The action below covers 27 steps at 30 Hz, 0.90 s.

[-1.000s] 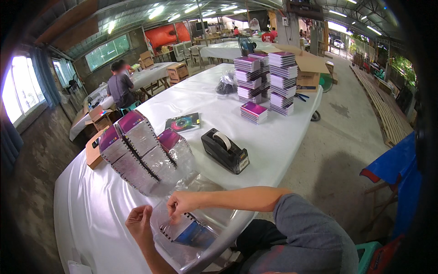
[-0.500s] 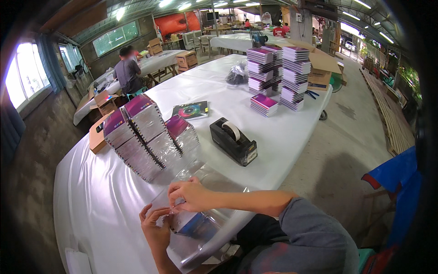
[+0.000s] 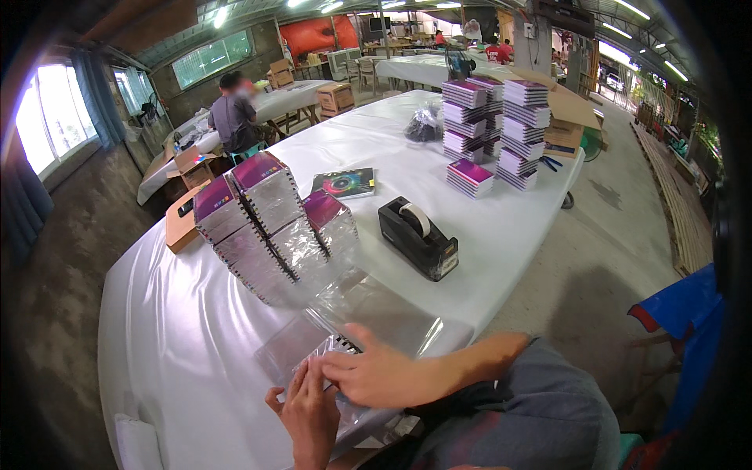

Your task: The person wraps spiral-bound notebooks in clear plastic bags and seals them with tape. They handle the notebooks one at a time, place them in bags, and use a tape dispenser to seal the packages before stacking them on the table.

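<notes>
Both hands, the left hand (image 3: 309, 411) and the right hand (image 3: 376, 376), pinched a clear plastic bag (image 3: 345, 329) around a mostly hidden spiral-bound notebook (image 3: 338, 346) at the white table's (image 3: 180, 352) near edge.

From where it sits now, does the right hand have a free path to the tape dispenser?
Probably yes. The right hand rests on the clear sleeve; only flat plastic and bare cloth lie between it and the tape dispenser.
</notes>
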Each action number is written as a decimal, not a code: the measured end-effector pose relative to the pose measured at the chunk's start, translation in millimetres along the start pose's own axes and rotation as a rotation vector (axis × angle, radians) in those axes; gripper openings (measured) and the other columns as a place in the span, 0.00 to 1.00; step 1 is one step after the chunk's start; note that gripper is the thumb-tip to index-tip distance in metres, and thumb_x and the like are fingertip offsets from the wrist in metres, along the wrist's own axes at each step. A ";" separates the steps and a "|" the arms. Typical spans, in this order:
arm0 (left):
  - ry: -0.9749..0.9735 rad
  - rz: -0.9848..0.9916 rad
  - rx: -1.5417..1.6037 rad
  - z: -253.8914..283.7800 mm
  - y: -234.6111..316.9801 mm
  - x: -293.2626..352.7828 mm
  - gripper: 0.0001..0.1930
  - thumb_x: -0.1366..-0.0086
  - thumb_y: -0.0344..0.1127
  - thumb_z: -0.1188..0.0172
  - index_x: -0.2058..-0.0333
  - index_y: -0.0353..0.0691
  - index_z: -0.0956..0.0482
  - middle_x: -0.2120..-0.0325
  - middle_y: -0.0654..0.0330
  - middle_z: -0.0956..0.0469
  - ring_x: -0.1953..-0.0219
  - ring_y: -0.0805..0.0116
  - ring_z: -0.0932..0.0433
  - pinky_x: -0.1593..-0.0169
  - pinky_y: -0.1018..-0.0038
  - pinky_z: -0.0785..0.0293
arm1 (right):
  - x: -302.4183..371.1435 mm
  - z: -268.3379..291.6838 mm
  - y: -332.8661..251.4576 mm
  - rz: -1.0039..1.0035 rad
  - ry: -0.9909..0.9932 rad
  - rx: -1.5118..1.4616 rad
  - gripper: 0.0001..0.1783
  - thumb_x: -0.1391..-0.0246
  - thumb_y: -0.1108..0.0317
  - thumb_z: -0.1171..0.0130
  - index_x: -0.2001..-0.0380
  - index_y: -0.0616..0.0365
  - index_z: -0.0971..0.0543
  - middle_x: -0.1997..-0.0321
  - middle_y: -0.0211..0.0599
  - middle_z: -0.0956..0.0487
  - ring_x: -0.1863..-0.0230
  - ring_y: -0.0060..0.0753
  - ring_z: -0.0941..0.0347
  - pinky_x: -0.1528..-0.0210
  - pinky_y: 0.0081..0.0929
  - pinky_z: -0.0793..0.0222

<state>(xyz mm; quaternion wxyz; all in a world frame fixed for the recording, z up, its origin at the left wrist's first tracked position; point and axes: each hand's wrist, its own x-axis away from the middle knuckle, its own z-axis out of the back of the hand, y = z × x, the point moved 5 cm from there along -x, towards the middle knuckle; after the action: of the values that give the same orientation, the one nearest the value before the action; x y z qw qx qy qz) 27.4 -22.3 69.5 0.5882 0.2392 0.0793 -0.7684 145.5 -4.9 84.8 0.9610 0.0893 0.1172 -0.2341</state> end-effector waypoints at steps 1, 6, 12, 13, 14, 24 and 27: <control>0.026 -0.017 -0.003 -0.3 2.2 1.3 0.21 0.48 0.33 0.36 0.53 0.40 0.25 0.55 0.60 0.21 0.49 0.70 0.26 0.48 0.62 0.49 | 10.6 11.3 11.9 -0.006 -0.048 -0.125 0.08 0.56 0.64 0.42 0.72 0.47 0.17 0.47 0.32 0.28 0.39 0.35 0.39 0.40 0.61 0.50; 0.084 -0.029 -0.018 1.7 11.6 4.9 0.16 0.47 0.32 0.37 0.57 0.41 0.22 0.56 0.58 0.21 0.51 0.69 0.24 0.51 0.64 0.46 | 88.0 9.2 155.4 -0.796 0.395 -0.206 0.19 0.52 0.56 0.40 0.59 0.53 0.23 0.50 0.35 0.28 0.52 0.39 0.29 0.53 0.39 0.33; 0.107 -0.038 0.016 2.7 13.5 3.8 0.15 0.46 0.31 0.38 0.58 0.39 0.21 0.57 0.56 0.21 0.51 0.68 0.24 0.51 0.65 0.45 | 180.9 -67.9 251.9 -1.279 0.284 -0.377 0.26 0.49 0.42 0.44 0.61 0.55 0.23 0.57 0.39 0.27 0.62 0.39 0.28 0.62 0.34 0.32; 0.101 -0.032 0.014 3.1 13.3 4.6 0.15 0.46 0.32 0.38 0.58 0.39 0.21 0.57 0.56 0.21 0.51 0.68 0.24 0.51 0.65 0.45 | 177.1 -71.5 250.9 -1.250 0.297 -0.423 0.26 0.49 0.41 0.44 0.62 0.55 0.23 0.59 0.38 0.27 0.65 0.36 0.28 0.66 0.33 0.32; 0.095 -0.028 0.012 3.6 13.5 4.6 0.15 0.46 0.32 0.38 0.58 0.39 0.21 0.57 0.56 0.21 0.51 0.68 0.24 0.51 0.65 0.45 | 178.4 -77.9 254.9 -1.323 0.281 -0.619 0.26 0.49 0.41 0.44 0.63 0.55 0.22 0.61 0.37 0.27 0.69 0.33 0.31 0.70 0.32 0.36; 0.079 -0.024 0.025 4.4 14.0 3.2 0.17 0.47 0.32 0.37 0.57 0.39 0.22 0.56 0.55 0.21 0.51 0.68 0.24 0.51 0.64 0.44 | 185.2 -86.3 271.4 -1.471 0.227 -1.340 0.16 0.49 0.48 0.40 0.67 0.49 0.20 0.64 0.25 0.27 0.62 0.27 0.40 0.68 0.35 0.42; 0.067 -0.009 0.026 4.5 13.7 2.6 0.17 0.47 0.32 0.37 0.57 0.40 0.22 0.56 0.55 0.21 0.51 0.68 0.24 0.51 0.64 0.44 | 187.1 -92.6 263.3 -1.450 0.413 -1.543 0.13 0.48 0.52 0.41 0.65 0.47 0.22 0.59 0.25 0.29 0.56 0.31 0.40 0.61 0.51 0.39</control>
<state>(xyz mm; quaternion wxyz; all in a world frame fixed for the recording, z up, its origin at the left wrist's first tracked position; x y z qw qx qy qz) 38.6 -30.4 74.4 0.5785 0.2722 0.0900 -0.7637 414.0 166.1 -23.0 0.3520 -0.5934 0.4181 -0.5909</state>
